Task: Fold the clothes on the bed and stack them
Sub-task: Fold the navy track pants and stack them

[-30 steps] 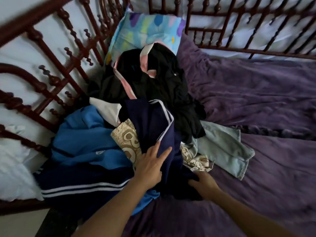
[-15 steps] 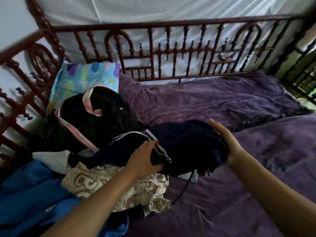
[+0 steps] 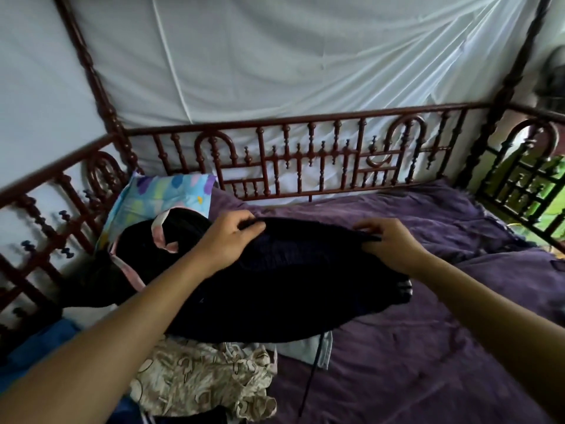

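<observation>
Looking down along two bare forearms at a bed. Holding up a dark navy garment [image 3: 290,286] by its upper edge, stretched between both hands above the purple bedspread [image 3: 428,347]. Gripped on the left by the left hand [image 3: 227,240], fingers curled over the fabric. Pinched on the right by the right hand [image 3: 388,246], fingers and thumb closed on the edge. Faint white stripes at the garment's right end. Hanging below it, a thin dark cord [image 3: 312,371].

Underneath and to the left, a pile of unfolded clothes:
- a black garment with pink trim [image 3: 146,249], lying against a pastel patterned pillow [image 3: 165,197] in the bed's far left corner
- a beige patterned cloth [image 3: 201,374], nearest the camera
- a pale blue piece [image 3: 308,347], just beside the beige cloth and partly under the navy garment
- a bright blue garment [image 3: 36,341], at the left edge

Behind everything, a dark red turned-wood bed rail [image 3: 305,154], backed by white draped fabric [image 3: 275,56].
</observation>
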A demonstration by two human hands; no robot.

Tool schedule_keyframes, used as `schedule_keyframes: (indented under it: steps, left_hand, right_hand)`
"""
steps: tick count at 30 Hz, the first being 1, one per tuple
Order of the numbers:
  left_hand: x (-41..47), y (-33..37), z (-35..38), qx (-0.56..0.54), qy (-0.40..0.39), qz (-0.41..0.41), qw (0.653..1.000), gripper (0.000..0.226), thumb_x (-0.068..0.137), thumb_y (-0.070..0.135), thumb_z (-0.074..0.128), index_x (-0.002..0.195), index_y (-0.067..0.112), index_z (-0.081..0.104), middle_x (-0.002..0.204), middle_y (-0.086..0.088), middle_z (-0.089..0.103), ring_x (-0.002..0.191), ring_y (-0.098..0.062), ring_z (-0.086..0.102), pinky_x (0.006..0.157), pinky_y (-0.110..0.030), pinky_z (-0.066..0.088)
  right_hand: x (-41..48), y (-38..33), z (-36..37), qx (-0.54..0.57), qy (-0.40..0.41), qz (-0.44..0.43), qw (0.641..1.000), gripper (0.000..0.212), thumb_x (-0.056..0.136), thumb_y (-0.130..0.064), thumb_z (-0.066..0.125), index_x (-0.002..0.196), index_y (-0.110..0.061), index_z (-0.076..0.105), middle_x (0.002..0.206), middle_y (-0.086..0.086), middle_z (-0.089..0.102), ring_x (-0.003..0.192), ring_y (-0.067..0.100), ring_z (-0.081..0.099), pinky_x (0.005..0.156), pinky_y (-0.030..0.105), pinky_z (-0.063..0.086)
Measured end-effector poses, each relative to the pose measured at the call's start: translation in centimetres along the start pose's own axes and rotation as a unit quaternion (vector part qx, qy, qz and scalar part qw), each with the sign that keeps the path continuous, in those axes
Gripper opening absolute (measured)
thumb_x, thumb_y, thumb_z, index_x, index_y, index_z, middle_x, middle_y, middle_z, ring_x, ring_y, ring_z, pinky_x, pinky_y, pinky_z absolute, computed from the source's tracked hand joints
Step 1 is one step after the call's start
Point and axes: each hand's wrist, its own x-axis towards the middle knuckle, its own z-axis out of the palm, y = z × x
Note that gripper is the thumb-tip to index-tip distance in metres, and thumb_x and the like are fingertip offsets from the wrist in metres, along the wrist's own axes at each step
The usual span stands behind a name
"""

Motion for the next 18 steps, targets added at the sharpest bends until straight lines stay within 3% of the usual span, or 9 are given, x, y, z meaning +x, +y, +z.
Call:
schedule_keyframes:
  steps: [3,6,8,10,12,14,16,18]
  left_hand:
    - [1.1,2.9,-4.1,0.15,0.039,0.099,0.983,0.02,0.078,0.004,0.074,0.078,0.021,0.065,0.07,0.0,0.062,0.062,-0.009,0.053,0.063,-0.025,0.043]
    - [2.0,4.6,-7.1,0.304,0.056,0.094,0.946,0.03,0.07,-0.008,0.067,0.083,0.019,0.067,0.081,-0.003,0.066,0.075,-0.021,0.062,0.069,-0.034,0.051]
    - [2.5,5.0,-8.4,0.313,0.082,0.072,0.943,0.035,0.067,-0.013,0.059,0.08,0.017,0.069,0.08,-0.007,0.067,0.075,-0.026,0.062,0.067,-0.034,0.05]
    - [2.8,5.3,-9.6,0.236,0.114,0.033,0.964,0.034,0.071,-0.015,0.056,0.081,0.014,0.071,0.074,-0.009,0.066,0.071,-0.023,0.06,0.067,-0.029,0.046]
    - [3.4,5.8,-10.1,0.121,0.133,-0.031,0.983,0.027,0.076,-0.01,0.054,0.076,0.011,0.072,0.069,-0.009,0.064,0.069,-0.024,0.06,0.07,-0.031,0.05]
    - [4.0,6.7,-9.6,0.011,0.142,-0.07,0.987,0.022,0.074,-0.008,0.05,0.07,0.006,0.066,0.066,-0.011,0.06,0.064,-0.027,0.058,0.059,-0.032,0.054]
    - [4.2,8.2,-8.4,-0.07,0.122,-0.063,0.988,0.013,0.067,-0.006,0.048,0.072,0.0,0.058,0.065,-0.01,0.05,0.057,-0.025,0.05,0.046,-0.026,0.048]
    - [4.3,8.9,-7.4,-0.12,0.029,-0.035,0.992,0.02,0.058,0.003,0.051,0.077,0.003,0.056,0.067,-0.01,0.047,0.06,-0.024,0.048,0.05,-0.026,0.041]
  right_hand:
    - [-0.1,0.3,-3.5,-0.147,0.097,-0.059,0.983,0.034,0.073,0.005,0.063,0.101,-0.013,0.073,0.099,0.008,0.072,0.095,0.027,0.065,0.079,0.03,0.046]
    - [-0.3,-0.4,-5.7,-0.209,0.106,-0.058,0.97,0.032,0.072,0.0,0.063,0.097,-0.018,0.073,0.098,0.01,0.072,0.095,0.031,0.065,0.078,0.037,0.05]
    - [-0.3,-0.7,-7.0,-0.217,0.106,-0.028,0.97,0.027,0.073,-0.005,0.065,0.093,-0.021,0.073,0.093,0.007,0.072,0.092,0.03,0.065,0.075,0.037,0.051]
    - [-0.4,-0.6,-8.3,-0.187,0.081,0.002,0.979,0.02,0.077,-0.004,0.064,0.077,-0.023,0.071,0.076,0.002,0.068,0.079,0.026,0.063,0.064,0.029,0.05]
    - [-1.2,-1.0,-9.3,-0.082,0.067,0.042,0.993,0.03,0.082,0.004,0.059,0.069,-0.021,0.066,0.062,0.0,0.057,0.065,0.022,0.054,0.049,0.021,0.045]
    - [-1.8,-2.1,-9.9,0.084,0.11,0.095,0.986,0.023,0.088,0.003,0.057,0.083,-0.016,0.07,0.069,0.007,0.059,0.062,0.023,0.053,0.05,0.025,0.048]
    - [-1.7,-3.5,-10.3,0.278,0.172,0.156,0.932,0.018,0.09,-0.001,0.058,0.089,-0.014,0.07,0.08,0.011,0.065,0.065,0.022,0.06,0.064,0.034,0.056]
    - [-1.3,-4.8,-10.4,0.435,0.208,0.199,0.853,0.016,0.086,0.001,0.059,0.087,-0.01,0.071,0.083,0.013,0.067,0.065,0.023,0.064,0.069,0.04,0.058]
